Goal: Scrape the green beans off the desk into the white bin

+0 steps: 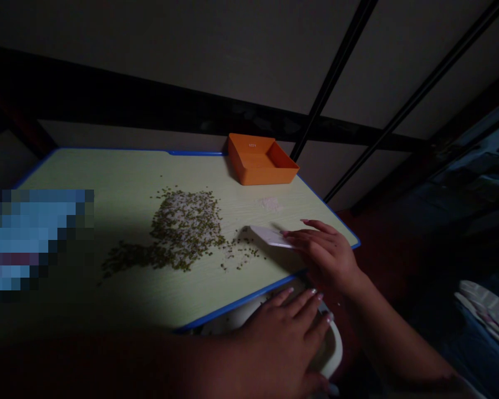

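Observation:
My right hand [332,254] is closed on a thin white flat scraper [270,236], tilted with its far edge down near the tabletop. Beside that edge lie scattered dark green beans or seeds [239,255]. A larger pile [187,224] of the same green bits mixed with white grains spreads to the left. My left hand [289,324] hangs palm down below the table's front edge, fingers spread and holding nothing visible. Beneath it is a white basin [336,354], partly hidden by the hand. A small heap of white grains [270,204] sits beyond the scraper.
An orange open box [266,174] stands at the table's back right corner. The pale table [112,172] has a blue rim. A pixelated blue patch covers the left side. Dark panels [170,61] rise behind, and striped fabric [488,302] shows at the right.

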The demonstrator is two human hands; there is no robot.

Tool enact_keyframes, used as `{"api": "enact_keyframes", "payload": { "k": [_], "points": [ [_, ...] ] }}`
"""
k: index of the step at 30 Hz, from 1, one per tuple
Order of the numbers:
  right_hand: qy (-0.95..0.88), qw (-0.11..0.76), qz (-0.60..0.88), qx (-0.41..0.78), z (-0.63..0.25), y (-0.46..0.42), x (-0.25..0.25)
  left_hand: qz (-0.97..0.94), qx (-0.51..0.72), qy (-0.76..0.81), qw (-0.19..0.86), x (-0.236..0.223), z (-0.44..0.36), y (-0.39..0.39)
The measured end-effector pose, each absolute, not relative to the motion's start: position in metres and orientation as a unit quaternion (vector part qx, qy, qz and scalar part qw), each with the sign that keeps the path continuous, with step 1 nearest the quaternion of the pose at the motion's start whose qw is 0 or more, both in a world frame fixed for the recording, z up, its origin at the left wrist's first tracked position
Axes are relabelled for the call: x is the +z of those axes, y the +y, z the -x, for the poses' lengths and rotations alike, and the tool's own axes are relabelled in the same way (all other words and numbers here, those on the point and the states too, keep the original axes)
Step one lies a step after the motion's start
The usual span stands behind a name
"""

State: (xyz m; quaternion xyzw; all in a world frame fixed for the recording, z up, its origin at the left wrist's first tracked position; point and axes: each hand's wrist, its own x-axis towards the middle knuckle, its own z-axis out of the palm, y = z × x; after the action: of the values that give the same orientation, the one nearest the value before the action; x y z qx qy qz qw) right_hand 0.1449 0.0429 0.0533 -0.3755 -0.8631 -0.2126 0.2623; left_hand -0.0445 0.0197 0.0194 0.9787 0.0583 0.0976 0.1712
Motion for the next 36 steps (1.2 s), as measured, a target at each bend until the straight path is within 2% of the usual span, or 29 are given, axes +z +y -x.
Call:
{"api": "enact_keyframes", "payload": {
  "k": [7,11,17,36],
  "points": [
    [-0.867,0.249,0.375,-0.212,-0.156,0.026,0.053,-0.98,0.085,0.059,0.168,0.024,0.045,0.019],
    [-0.853,0.295,0.379,-0.205,-0.167,0.019,0.057,-0.98,0.083,0.056,0.172,0.025,0.046,0.02],
    [-0.832,0.364,0.397,-0.134,-0.18,0.015,0.061,-0.979,0.085,0.053,0.179,0.024,0.046,0.02],
    [-0.867,0.308,0.378,-0.1,-0.166,-0.008,0.062,-0.977,0.108,0.066,0.17,0.023,0.043,0.015]
  ]
}}
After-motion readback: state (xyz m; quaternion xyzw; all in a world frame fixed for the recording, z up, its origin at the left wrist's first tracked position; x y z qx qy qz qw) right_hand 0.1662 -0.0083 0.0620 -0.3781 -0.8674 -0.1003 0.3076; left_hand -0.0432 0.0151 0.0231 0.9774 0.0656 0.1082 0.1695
